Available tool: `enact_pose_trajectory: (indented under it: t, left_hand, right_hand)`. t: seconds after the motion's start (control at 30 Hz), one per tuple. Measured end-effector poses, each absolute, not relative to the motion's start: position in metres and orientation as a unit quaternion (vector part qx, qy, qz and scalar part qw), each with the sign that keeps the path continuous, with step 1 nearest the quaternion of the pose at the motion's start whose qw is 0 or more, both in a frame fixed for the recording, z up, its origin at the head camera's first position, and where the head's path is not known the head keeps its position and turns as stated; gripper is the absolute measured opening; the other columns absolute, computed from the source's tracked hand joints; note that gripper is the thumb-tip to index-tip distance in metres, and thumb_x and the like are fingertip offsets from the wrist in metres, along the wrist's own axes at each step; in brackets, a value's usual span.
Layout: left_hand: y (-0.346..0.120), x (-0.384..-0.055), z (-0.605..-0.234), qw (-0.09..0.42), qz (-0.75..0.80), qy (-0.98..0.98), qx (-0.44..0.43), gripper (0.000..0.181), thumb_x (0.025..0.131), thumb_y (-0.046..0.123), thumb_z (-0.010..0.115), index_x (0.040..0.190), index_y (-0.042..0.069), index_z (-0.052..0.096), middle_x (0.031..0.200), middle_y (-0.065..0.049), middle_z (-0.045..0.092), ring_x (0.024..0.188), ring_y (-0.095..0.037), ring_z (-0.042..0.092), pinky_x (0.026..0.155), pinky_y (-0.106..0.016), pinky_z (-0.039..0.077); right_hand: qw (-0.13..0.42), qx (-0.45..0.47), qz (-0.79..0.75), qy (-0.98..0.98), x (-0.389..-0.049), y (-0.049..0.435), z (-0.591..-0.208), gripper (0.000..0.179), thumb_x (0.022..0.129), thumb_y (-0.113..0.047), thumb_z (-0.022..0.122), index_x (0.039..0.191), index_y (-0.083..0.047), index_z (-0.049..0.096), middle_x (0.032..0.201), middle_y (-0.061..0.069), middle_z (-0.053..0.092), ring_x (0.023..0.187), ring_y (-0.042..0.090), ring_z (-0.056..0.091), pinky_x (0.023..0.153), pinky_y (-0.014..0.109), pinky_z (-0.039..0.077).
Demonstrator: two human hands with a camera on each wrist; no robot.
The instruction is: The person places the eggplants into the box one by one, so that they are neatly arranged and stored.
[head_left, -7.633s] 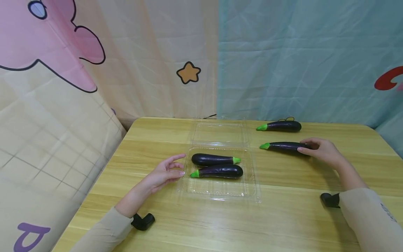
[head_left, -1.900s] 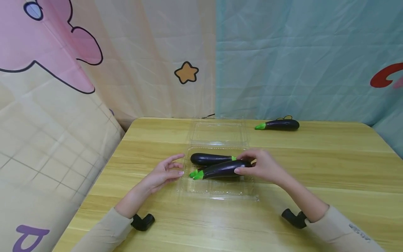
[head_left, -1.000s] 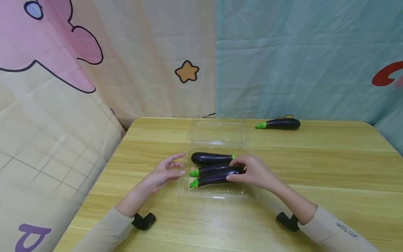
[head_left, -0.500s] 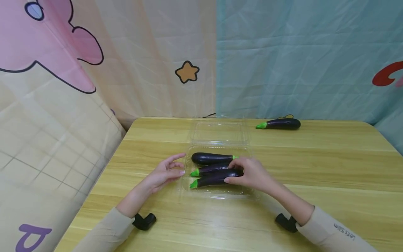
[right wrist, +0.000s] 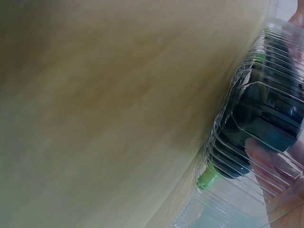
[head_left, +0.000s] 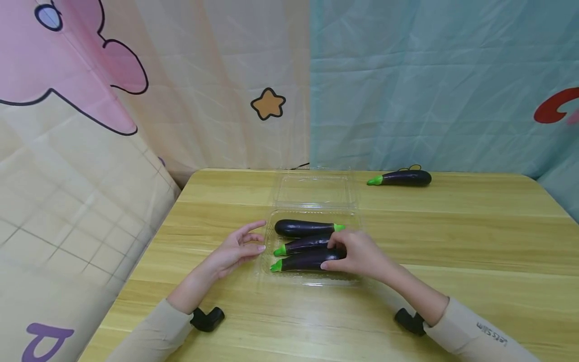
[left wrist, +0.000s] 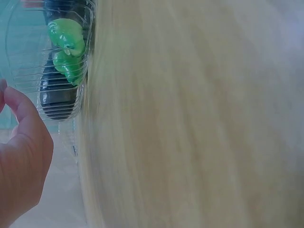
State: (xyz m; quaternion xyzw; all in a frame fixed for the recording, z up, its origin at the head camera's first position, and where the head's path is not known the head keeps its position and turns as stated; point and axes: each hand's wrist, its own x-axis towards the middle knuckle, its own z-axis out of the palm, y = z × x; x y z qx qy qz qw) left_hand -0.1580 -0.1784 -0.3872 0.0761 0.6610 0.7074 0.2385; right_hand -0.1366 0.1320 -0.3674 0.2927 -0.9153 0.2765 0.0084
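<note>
Hiding eggplant's (head_left: 300, 261) end: right hand (head_left: 357, 254).

Your head cam looks forward and down across the whole table (head_left: 452, 241) from above, both hands in frame. The left wrist cam sits low on the wood, staring right into the clear tray (left wrist: 71, 95) end-on, super close. The right wrist cam does the same from the opposite end. All three share that tray (head_left: 312, 279) and its eggplants (head_left: 300, 228).

The left hand (head_left: 235, 251) lies relaxed with fingers loosely extended, forearm angled inward, while the right hand (head_left: 355, 254) reaches in, fingers curled in a grip.
</note>
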Motion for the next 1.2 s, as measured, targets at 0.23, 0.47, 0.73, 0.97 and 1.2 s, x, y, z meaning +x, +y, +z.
enact_pose_trajectory:
  t: [0.23, 0.47, 0.73, 0.97, 1.2]
  left_hand:
    - [-0.178, -0.1567, -0.3881, 0.241, 0.708, 0.66, 0.072, 0.069, 0.086, -0.004, 0.059, 0.145, 0.004, 0.026, 0.106, -0.006, 0.051, 0.08, -0.007, 0.057, 0.071, -0.019, 0.05]
    - [-0.1782, -0.1561, -0.389, 0.243, 0.709, 0.659, 0.07, 0.068, 0.086, -0.004, 0.058, 0.145, 0.004, 0.026, 0.106, -0.006, 0.05, 0.081, -0.008, 0.057, 0.072, -0.019, 0.05]
    - [-0.179, -0.1588, -0.3871, 0.241, 0.707, 0.66, 0.08, 0.069, 0.086, -0.004, 0.059, 0.146, 0.004, 0.025, 0.107, -0.007, 0.05, 0.082, -0.008, 0.057, 0.074, -0.019, 0.051]
    - [-0.1783, -0.1598, -0.3846, 0.239, 0.707, 0.661, 0.078, 0.069, 0.086, -0.004, 0.059, 0.145, 0.004, 0.026, 0.106, -0.007, 0.051, 0.082, -0.008, 0.057, 0.074, -0.02, 0.051]
    - [-0.1786, -0.1592, -0.3865, 0.241, 0.708, 0.659, 0.078, 0.069, 0.086, -0.004, 0.059, 0.145, 0.004, 0.026, 0.105, -0.006, 0.051, 0.082, -0.008, 0.058, 0.074, -0.02, 0.051]
  right_hand:
    - [-0.001, 0.305, 0.27, -0.913, -0.1364, 0.1319, -0.3697, 0.034, 0.071, -0.039, 0.079, 0.084, -0.011, 0.066, 0.073, -0.008, 0.058, 0.062, 0.006, 0.044, 0.054, 0.02, 0.039]
    - [-0.001, 0.321, 0.271, -0.908, -0.1375, 0.1325, -0.372, 0.034, 0.071, -0.038, 0.079, 0.086, -0.01, 0.066, 0.07, -0.009, 0.055, 0.063, 0.006, 0.045, 0.056, 0.02, 0.041]
    - [0.008, 0.325, 0.268, -0.907, -0.1391, 0.1325, -0.3698, 0.034, 0.071, -0.038, 0.08, 0.086, -0.011, 0.066, 0.068, -0.009, 0.051, 0.062, 0.006, 0.043, 0.055, 0.02, 0.039]
    - [0.011, 0.333, 0.271, -0.903, -0.1403, 0.1332, -0.3684, 0.032, 0.072, -0.035, 0.079, 0.086, -0.01, 0.067, 0.068, -0.007, 0.053, 0.062, 0.007, 0.044, 0.055, 0.02, 0.041]
    - [-0.024, 0.322, 0.324, -0.889, -0.1407, 0.1378, -0.3656, 0.028, 0.075, -0.029, 0.077, 0.09, -0.008, 0.067, 0.074, -0.003, 0.057, 0.065, 0.008, 0.051, 0.058, 0.021, 0.047]
